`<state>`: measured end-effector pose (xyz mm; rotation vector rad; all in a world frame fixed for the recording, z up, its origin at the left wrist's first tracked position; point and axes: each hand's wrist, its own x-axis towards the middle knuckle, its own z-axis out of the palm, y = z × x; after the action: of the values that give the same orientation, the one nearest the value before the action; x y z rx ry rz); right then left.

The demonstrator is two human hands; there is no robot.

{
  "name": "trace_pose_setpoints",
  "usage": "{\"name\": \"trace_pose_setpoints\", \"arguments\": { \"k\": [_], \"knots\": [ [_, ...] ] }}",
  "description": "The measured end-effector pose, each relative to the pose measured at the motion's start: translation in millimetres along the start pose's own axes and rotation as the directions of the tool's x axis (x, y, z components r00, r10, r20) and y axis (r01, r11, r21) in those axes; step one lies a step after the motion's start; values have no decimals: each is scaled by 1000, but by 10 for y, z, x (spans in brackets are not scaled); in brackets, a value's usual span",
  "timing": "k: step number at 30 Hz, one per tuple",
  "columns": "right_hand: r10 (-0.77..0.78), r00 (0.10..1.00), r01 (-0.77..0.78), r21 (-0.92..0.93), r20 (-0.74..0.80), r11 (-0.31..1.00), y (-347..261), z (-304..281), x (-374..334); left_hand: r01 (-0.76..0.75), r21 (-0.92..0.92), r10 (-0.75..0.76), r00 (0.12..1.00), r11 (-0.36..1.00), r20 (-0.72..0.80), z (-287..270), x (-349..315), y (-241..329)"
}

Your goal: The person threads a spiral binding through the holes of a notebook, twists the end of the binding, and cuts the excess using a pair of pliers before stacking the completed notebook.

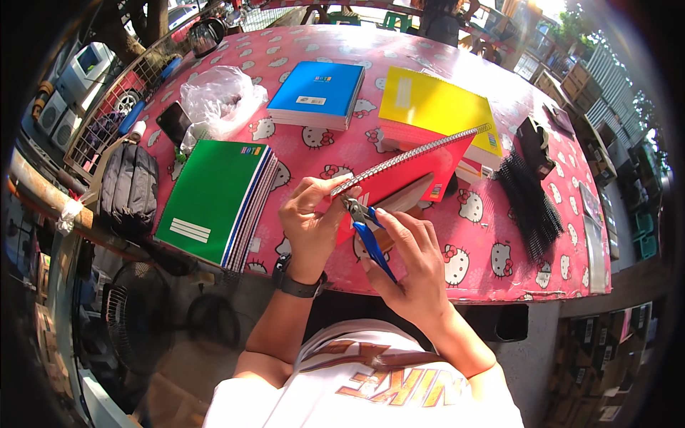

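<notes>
A red spiral notebook (428, 165) is tilted up off the table, its coiled wire edge on top. My left hand (314, 212) wears a watch and pinches the notebook's near-left corner at the end of the coil. Blue-handled pliers (372, 250) lie in my right hand (412, 267), fingers round the handles, their metal jaws at that same coil end. Whether the jaws grip the wire is too small to tell. Left of my hands sits a stack of green notebooks (214, 196). Farther off are a blue stack (317, 89) and a yellow stack (435, 103).
The table (471, 264) has a pink patterned cover. A bundle of black binding coils (529, 207) lies at the right, near a black box (534, 146). A clear plastic bag (221, 100), a dark phone (173, 123) and a grey bag (130, 187) are at the left.
</notes>
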<state>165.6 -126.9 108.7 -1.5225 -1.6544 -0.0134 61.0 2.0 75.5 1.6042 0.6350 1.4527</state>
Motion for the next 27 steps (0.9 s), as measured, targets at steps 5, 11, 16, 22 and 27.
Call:
{"name": "trace_pose_setpoints", "arguments": {
  "k": [5,11,16,22,27],
  "knots": [
    [41,999,-41,88,-4,995,-19,25,-70,-276,159,275,961,948,30,7,-2,-25],
    [316,709,-647,760,630,-65,-50,-113,-81,-199,181,202,979,963,1,29,-68,19],
    [360,921,-383,518,151,765,108,-138,-261,-310,480,324,945,821,57,-26,11,174],
    [457,793,-601,-396,-403,694,1604,-545,-1094,-575,748,413,801,331,433,649,123,656],
    [583,726,-685,-451,-364,572,1763,-483,-1315,-519,678,222,849,520,480,426,521,201]
  ]
}}
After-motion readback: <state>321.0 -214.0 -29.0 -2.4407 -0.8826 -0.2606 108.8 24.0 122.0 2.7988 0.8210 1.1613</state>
